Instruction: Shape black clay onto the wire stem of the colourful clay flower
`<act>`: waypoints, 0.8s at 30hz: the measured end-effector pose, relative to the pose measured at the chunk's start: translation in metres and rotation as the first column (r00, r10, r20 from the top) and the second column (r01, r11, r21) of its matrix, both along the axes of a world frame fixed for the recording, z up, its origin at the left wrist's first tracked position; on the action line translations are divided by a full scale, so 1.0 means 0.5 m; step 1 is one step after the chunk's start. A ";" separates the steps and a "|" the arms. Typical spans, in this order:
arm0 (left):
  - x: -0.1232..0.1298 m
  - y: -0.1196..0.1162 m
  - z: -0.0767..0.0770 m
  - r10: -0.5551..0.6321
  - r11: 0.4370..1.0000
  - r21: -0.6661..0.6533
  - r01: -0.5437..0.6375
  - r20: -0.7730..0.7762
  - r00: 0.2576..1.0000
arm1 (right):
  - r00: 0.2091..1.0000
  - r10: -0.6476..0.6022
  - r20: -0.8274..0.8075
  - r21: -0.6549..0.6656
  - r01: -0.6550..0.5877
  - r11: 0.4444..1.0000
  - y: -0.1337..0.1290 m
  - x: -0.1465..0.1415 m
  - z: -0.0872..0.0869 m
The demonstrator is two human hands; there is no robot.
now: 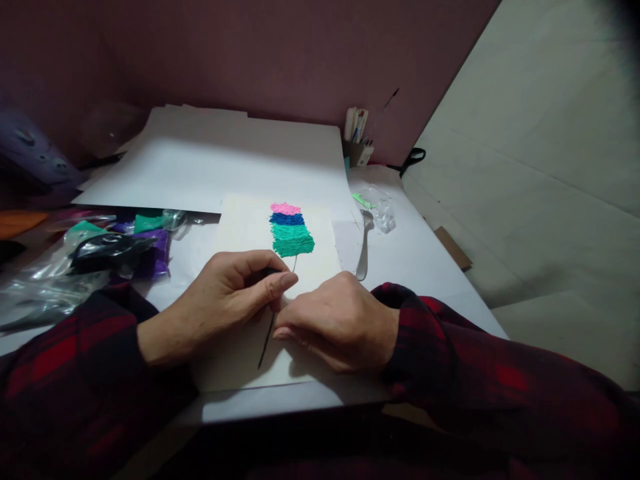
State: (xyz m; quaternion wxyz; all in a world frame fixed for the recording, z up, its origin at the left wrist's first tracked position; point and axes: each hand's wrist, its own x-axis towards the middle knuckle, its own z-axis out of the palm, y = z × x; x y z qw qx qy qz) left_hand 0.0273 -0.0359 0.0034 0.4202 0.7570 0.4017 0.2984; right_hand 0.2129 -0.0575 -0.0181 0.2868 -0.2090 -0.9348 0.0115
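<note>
My left hand [235, 293] is closed, thumb against fingers, on a thin strand of black modelling clay [266, 343] that hangs down over the sheet. Beside it my right hand [335, 320] is curled, its fingertips pinched at the same strand; what lies inside its grip is hidden. Both hands are above a cream sheet of paper [240, 227]. Rough-textured bands of clay cover part of that sheet: pink [285, 209], dark blue [287, 219] and green [293, 240]. A thin curved line runs from the green band down to my left thumb.
To the right lies a fork [365, 247] near a crumpled clear wrapper [384, 210]. Plastic bags of black clay [105, 252] and purple clay [159, 253] are at left. Large white sheets [225, 160] stand behind, with a pen holder [354, 153] and black-handled scissors [415, 157].
</note>
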 end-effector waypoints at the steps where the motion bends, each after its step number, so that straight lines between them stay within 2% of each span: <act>1: 0.000 -0.001 0.000 0.000 1.000 0.000 0.000 -0.002 1.000 | 1.000 0.001 0.003 0.005 -0.001 1.000 0.000 0.000 0.000; 16: -0.001 -0.003 0.000 0.000 0.999 -0.034 0.000 -0.014 1.000 | 0.999 0.003 -0.032 0.035 -0.002 0.999 0.000 -0.003 0.001; 24: 0.000 -0.004 0.005 0.013 0.998 -0.056 -0.016 -0.044 0.999 | 1.000 0.002 0.008 0.030 -0.003 1.000 -0.003 -0.001 -0.001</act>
